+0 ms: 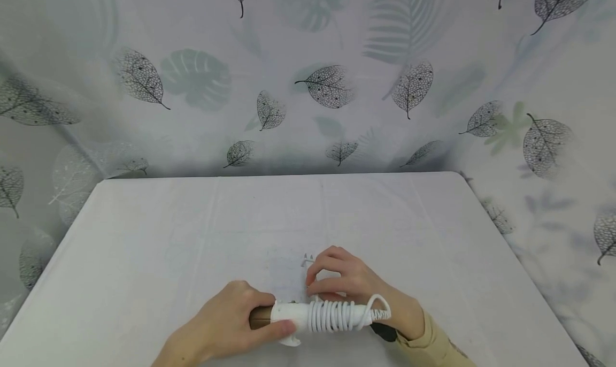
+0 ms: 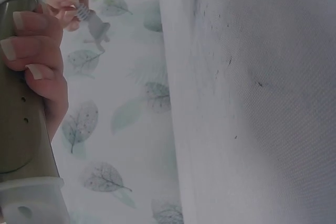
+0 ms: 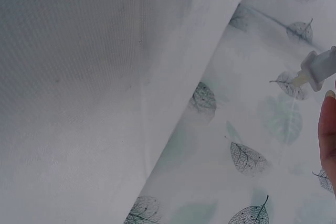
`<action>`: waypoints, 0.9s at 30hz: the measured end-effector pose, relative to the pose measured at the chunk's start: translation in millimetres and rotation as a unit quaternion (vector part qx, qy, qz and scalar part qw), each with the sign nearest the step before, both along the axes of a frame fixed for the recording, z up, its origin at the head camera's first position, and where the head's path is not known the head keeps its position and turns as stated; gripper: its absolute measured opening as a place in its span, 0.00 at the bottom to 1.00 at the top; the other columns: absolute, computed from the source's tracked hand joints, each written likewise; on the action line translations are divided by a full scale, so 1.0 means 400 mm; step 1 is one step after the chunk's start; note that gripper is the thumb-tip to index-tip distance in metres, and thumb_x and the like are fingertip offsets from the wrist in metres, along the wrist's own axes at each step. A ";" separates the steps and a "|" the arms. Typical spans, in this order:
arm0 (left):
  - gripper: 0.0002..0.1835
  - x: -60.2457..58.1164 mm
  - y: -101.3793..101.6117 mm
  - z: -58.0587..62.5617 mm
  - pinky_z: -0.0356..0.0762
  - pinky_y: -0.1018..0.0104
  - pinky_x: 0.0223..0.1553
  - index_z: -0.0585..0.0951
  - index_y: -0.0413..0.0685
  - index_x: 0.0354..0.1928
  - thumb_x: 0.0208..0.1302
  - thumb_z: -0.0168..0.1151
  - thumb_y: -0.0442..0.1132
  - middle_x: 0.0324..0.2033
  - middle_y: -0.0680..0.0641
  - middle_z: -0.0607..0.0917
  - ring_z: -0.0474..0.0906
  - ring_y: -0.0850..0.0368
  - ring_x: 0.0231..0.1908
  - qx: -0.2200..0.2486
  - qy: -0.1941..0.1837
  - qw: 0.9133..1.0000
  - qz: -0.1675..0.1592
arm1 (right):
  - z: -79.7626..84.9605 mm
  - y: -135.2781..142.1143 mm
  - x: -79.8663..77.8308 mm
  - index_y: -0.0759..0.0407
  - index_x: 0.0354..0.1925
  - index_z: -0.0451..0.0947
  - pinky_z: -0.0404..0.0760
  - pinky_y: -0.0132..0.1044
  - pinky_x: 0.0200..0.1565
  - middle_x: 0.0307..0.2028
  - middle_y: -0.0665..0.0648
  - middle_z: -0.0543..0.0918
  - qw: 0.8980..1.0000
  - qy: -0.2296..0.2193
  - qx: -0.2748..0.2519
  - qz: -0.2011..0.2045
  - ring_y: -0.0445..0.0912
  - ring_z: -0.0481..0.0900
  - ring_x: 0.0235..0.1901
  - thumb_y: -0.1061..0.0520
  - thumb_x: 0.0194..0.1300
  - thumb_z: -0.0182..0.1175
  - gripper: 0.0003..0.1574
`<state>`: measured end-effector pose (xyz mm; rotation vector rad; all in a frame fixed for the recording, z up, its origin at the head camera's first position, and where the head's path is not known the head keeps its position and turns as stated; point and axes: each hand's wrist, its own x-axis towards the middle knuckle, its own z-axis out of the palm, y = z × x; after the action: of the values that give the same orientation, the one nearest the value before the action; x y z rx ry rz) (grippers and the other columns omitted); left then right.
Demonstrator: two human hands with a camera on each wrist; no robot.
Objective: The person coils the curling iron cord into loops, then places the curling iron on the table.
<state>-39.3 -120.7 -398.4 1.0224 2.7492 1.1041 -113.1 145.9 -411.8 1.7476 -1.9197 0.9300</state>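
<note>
A curling iron with a white handle (image 1: 295, 314) and a brown barrel (image 2: 23, 114) lies crosswise in front of me. Its white cord (image 1: 332, 316) is wound in several turns round the handle, with a loop standing out near the right end. My left hand (image 1: 231, 319) grips the barrel, fingers curled round it and thumb along the white handle. Just beyond the wound cord, my right hand (image 1: 344, 276) pinches the cord's end at the plug (image 3: 320, 69). The plug (image 2: 97, 29) points away from the fingers, its pins bare.
A white-covered table (image 1: 168, 233) spreads under both hands. Behind it and at its sides hangs a pale cloth (image 1: 298, 46) printed with leaves. A beige sleeve (image 1: 430, 343) and a dark band show at my right wrist.
</note>
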 end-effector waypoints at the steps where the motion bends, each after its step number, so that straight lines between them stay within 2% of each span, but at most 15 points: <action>1: 0.27 0.001 0.000 -0.001 0.46 0.82 0.15 0.65 0.62 0.15 0.65 0.61 0.63 0.14 0.72 0.51 0.45 0.82 0.15 -0.008 -0.006 1.000 -0.001 | -0.001 0.000 -0.003 0.52 0.41 0.84 0.76 0.36 0.51 0.42 0.51 0.81 1.000 0.006 0.002 0.008 0.46 0.76 0.44 0.61 0.71 0.59 0.07; 4: 0.28 0.003 0.001 -0.003 0.47 0.82 0.15 0.64 0.62 0.14 0.64 0.61 0.66 0.12 0.72 0.52 0.46 0.82 0.14 -0.025 -0.021 0.999 -0.002 | -0.001 0.005 -0.007 0.53 0.40 0.85 0.76 0.36 0.51 0.42 0.51 0.81 1.000 0.019 0.014 0.012 0.46 0.76 0.43 0.63 0.67 0.63 0.07; 7: 0.27 0.004 0.003 -0.005 0.49 0.82 0.15 0.67 0.64 0.14 0.63 0.61 0.67 0.12 0.74 0.54 0.48 0.83 0.15 -0.032 -0.034 0.999 -0.012 | 0.003 0.014 -0.003 0.50 0.38 0.86 0.75 0.36 0.53 0.46 0.50 0.80 0.999 0.022 0.032 -0.012 0.46 0.75 0.46 0.66 0.59 0.67 0.12; 12: 0.24 0.008 0.008 -0.009 0.56 0.82 0.17 0.73 0.67 0.17 0.60 0.62 0.71 0.12 0.76 0.63 0.59 0.79 0.15 -0.050 -0.041 0.998 -0.025 | 0.009 0.025 0.010 0.43 0.33 0.86 0.71 0.45 0.59 0.56 0.51 0.79 0.996 0.013 0.076 -0.054 0.50 0.73 0.57 0.65 0.52 0.72 0.16; 15: 0.25 0.008 0.012 -0.016 0.57 0.82 0.17 0.73 0.66 0.17 0.60 0.60 0.72 0.12 0.75 0.64 0.60 0.79 0.14 -0.068 -0.034 0.997 -0.024 | 0.010 0.026 0.013 0.43 0.31 0.86 0.69 0.52 0.62 0.53 0.49 0.80 0.993 0.009 0.106 -0.061 0.50 0.74 0.60 0.65 0.52 0.73 0.15; 20: 0.27 0.007 0.016 -0.026 0.58 0.81 0.16 0.73 0.65 0.16 0.59 0.59 0.74 0.12 0.74 0.65 0.60 0.77 0.13 -0.096 -0.040 0.995 -0.008 | 0.008 0.026 0.014 0.46 0.32 0.86 0.71 0.53 0.62 0.41 0.46 0.79 0.988 0.032 0.129 -0.074 0.41 0.79 0.46 0.63 0.52 0.76 0.13; 23: 0.28 0.008 0.018 -0.031 0.57 0.78 0.16 0.72 0.65 0.14 0.58 0.58 0.75 0.11 0.72 0.64 0.60 0.74 0.13 -0.116 -0.034 0.993 0.004 | 0.009 0.025 0.018 0.47 0.34 0.86 0.73 0.47 0.59 0.38 0.45 0.78 0.985 0.056 0.130 -0.094 0.40 0.77 0.40 0.61 0.50 0.77 0.14; 27: 0.31 0.008 0.024 -0.040 0.55 0.74 0.16 0.68 0.64 0.12 0.60 0.55 0.76 0.09 0.68 0.60 0.56 0.71 0.12 -0.138 -0.028 0.990 0.015 | 0.014 0.018 0.028 0.49 0.32 0.84 0.74 0.39 0.54 0.34 0.45 0.77 0.983 0.066 0.126 -0.119 0.41 0.74 0.36 0.64 0.49 0.76 0.13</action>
<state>-36.1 -111.0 -414.5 0.9018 2.7770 0.7124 -101.7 153.0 -406.4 1.6140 -2.1732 0.4925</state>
